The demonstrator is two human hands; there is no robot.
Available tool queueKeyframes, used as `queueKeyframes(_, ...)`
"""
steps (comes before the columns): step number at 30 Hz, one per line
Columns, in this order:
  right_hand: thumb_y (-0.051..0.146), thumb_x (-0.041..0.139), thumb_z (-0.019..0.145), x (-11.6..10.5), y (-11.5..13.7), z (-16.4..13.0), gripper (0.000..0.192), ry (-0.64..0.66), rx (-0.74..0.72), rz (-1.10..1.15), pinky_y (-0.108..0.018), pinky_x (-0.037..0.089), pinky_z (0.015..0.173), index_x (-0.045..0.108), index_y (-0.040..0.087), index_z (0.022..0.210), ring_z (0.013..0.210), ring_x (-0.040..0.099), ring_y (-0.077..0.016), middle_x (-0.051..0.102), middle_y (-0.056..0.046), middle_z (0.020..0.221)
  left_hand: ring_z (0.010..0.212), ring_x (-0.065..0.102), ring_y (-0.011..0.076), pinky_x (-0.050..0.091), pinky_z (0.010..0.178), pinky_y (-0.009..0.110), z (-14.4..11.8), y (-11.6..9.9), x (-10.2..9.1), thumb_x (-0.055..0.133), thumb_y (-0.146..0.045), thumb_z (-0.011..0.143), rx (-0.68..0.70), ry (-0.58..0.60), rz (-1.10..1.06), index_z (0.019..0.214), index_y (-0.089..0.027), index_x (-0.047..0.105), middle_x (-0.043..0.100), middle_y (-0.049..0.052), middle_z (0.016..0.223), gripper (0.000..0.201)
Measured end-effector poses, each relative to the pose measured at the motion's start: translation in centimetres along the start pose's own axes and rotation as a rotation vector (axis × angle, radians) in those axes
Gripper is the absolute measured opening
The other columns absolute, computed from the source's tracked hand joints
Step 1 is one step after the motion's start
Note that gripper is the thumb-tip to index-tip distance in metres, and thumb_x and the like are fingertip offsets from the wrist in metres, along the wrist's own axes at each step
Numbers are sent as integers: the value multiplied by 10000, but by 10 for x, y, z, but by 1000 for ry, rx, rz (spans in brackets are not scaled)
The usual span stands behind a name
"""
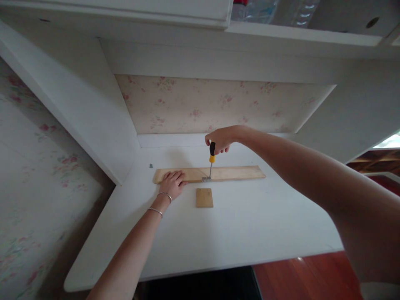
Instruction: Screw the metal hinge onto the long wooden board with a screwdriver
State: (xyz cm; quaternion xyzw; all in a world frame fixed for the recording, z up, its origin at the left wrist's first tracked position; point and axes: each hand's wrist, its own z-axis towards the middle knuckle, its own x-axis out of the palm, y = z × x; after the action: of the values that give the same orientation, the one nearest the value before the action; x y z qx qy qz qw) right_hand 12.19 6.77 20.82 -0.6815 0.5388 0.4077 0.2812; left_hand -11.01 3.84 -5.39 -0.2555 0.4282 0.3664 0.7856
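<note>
Right hand [220,139] clamped on black-and-yellow screwdriver [211,160] at frame centre, left hand [172,183] flat on long pale wooden plank [231,173]; tip may slip off small metal bracket [206,179] if plank shifts on white counter [250,225].

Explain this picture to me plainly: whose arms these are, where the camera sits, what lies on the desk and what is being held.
The single picture comes from a camera worn on a person's head, looking down at their own bare arms. The left hand lies flat on a long pale wooden plank on the white desk. The right hand grips a black-and-yellow-handled screwdriver held upright, its tip at a small metal bracket on the plank's near edge. A small square wooden piece lies in front, apart. A tiny metal part sits at the left.
</note>
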Motion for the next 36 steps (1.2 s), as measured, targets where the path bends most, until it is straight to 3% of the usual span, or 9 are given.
queueKeyframes(2, 557, 678, 674, -1, -1, 0, 780, -2, 28, 48, -294, 485, 613, 439, 153, 1297, 684, 645, -188, 673, -101, 925, 1134, 537, 231, 356, 1006, 426, 0, 0, 0, 514, -388, 863, -1, 0, -4, 1132, -245, 626, 617, 72, 1211, 325)
queueKeyframes(6, 607, 535, 773, -3, -5, 2, 609, 40, 105, -65, -337, 478, 650, 615, 78, 1063, 637, 647, -209, 675, -118, 793, 1136, 540, 233, 347, 1013, 423, 1, -1, 1, 511, -369, 867, -3, 1, -12, 1137, -251, 622, 621, 68, 1207, 315)
queueKeyframes(11, 515, 734, 641, -3, -8, 0, 848, 40, -50, 32, -286, 475, 625, 396, 175, 1341, 694, 646, -178, 671, -94, 959, 1119, 553, 235, 348, 1010, 427, 2, -1, 1, 497, -361, 875, 3, -2, -20, 1138, -258, 621, 621, 63, 1208, 309)
queueKeyframes(17, 467, 602, 787, -4, -5, -3, 448, 6, -4, -133, -290, 456, 630, 623, 104, 1048, 637, 638, -171, 681, -99, 831, 1098, 566, 238, 360, 997, 430, 3, -2, 0, 505, -366, 870, -4, -11, -11, 1121, -255, 631, 629, 59, 1196, 303)
queueKeyframes(21, 426, 725, 680, 0, -7, -3, 702, 11, -77, -10, -267, 451, 604, 467, 172, 1282, 661, 642, -162, 669, -91, 992, 1105, 560, 231, 362, 994, 418, 3, -3, -1, 502, -386, 872, -2, -7, -15, 1122, -246, 630, 630, 58, 1194, 314)
queueKeyframes(26, 469, 624, 762, 1, -9, 0, 470, 3, -39, -129, -280, 431, 637, 622, 110, 1065, 654, 633, -165, 683, -93, 871, 1108, 556, 223, 356, 1001, 412, 3, -2, -1, 503, -393, 873, -3, -2, -20, 1134, -242, 622, 627, 61, 1197, 324)
queueKeyframes(30, 474, 705, 678, 2, -9, 2, 685, 4, -143, -39, -264, 429, 628, 493, 202, 1270, 692, 638, -158, 674, -62, 988, 1118, 548, 230, 347, 1011, 418, 2, 0, 2, 515, -394, 867, -15, 5, -20, 1136, -234, 623, 620, 68, 1208, 331)
queueKeyframes(33, 573, 550, 776, 3, -8, 4, 569, 38, -6, -66, -294, 431, 629, 596, 131, 1131, 626, 638, -171, 685, -83, 868, 1124, 544, 229, 338, 1019, 418, 1, 0, 2, 520, -388, 865, -24, 6, -24, 1137, -243, 623, 616, 66, 1215, 325)
queueKeyframes(36, 503, 641, 729, 4, -9, 5, 497, -7, -115, -103, -281, 426, 634, 613, 157, 1085, 643, 640, -166, 688, -68, 884, 1123, 545, 227, 341, 1017, 416, 2, 0, 1, 533, -380, 858, -24, 6, -30, 1128, -241, 629, 618, 64, 1211, 318)
